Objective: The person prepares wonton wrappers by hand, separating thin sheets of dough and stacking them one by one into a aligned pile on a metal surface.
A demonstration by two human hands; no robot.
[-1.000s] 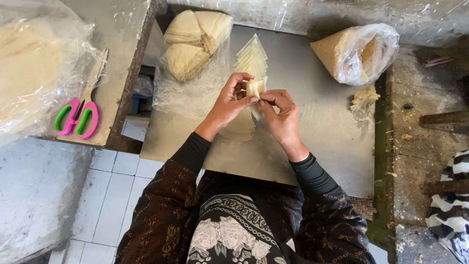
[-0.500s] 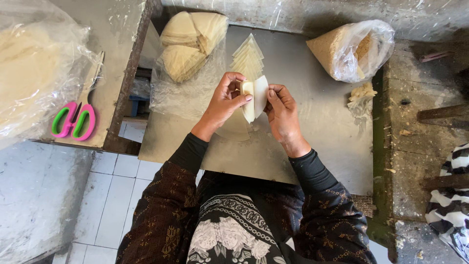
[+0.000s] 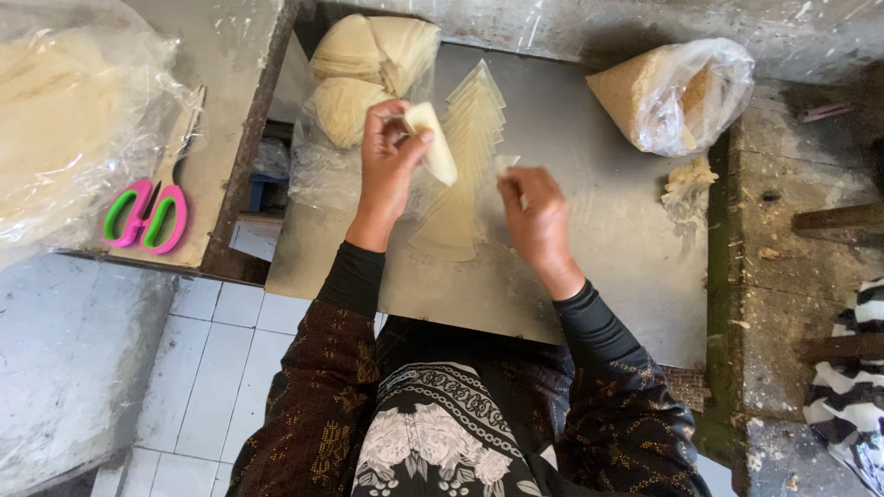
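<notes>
My left hand (image 3: pixel 387 152) is raised over the metal table (image 3: pixel 589 276) and holds a pale folded pastry roll (image 3: pixel 435 143) between thumb and fingers. My right hand (image 3: pixel 534 216) hovers just right of a fanned stack of thin triangular wrapper sheets (image 3: pixel 465 147), its fingers curled near a small pale scrap at the stack's right edge; whether it pinches that scrap I cannot tell. Behind my left hand, several finished pale pastries (image 3: pixel 364 69) lie piled on clear plastic.
A clear plastic bag of crumbly filling (image 3: pixel 677 92) lies at the back right, with a small clump of filling (image 3: pixel 689 175) beside it. Pink and green scissors (image 3: pixel 147 212) rest on the left counter near a large plastic bag (image 3: pixel 64 120). White floor tiles show below.
My hands have parted. The left hand has lifted the folded roll up and to the left, and the right hand has let go and dropped towards the wrapper stack.
</notes>
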